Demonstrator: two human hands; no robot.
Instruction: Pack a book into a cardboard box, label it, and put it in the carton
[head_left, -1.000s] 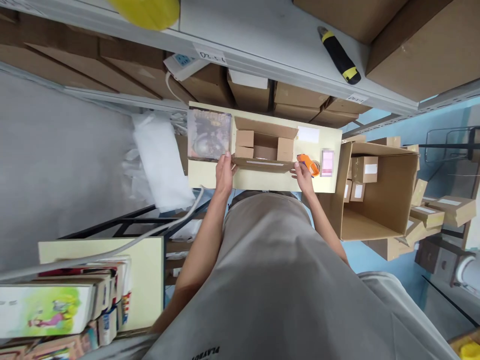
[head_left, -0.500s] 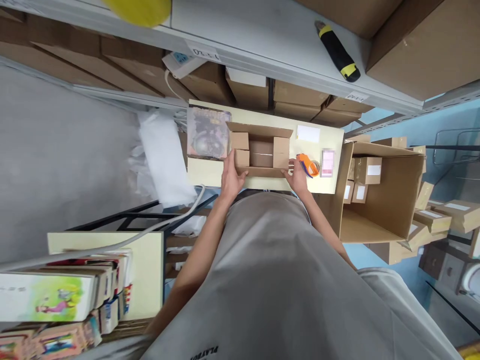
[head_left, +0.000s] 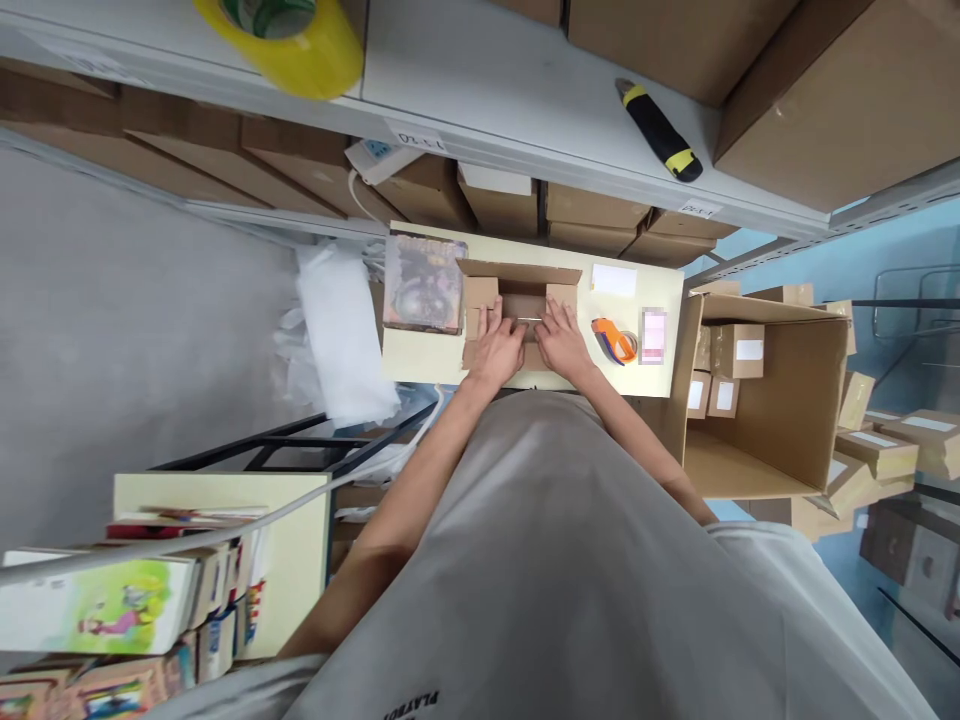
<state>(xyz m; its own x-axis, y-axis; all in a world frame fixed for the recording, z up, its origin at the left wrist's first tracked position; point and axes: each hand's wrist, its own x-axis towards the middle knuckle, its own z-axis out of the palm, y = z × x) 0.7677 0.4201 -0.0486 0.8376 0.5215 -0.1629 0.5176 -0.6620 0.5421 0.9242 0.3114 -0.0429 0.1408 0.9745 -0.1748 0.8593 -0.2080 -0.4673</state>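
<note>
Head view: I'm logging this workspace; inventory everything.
Table: one, cream, centre
Open carton: one, brown, table centre
Printed package: one, dark, table left
Tape dispenser: one, orange, table right
Paper: one, white, behind dispenser
Blurred rectangle: one, pink, table right
Large box: one, brown, right
Small boxes: several, brown, right
Tape roll: one, yellow, shelf
Knife: one, black-yellow, shelf
Back boxes: several, brown, behind table
Power strip: one, white, behind table
Wrapping: uncountable, white, left
Books: several, multicoloured, left
Cable: one, grey, left
Shirt: one, grey, bottom
Left hand: one, bare, on carton
Right hand: one, bare, on carton
</note>
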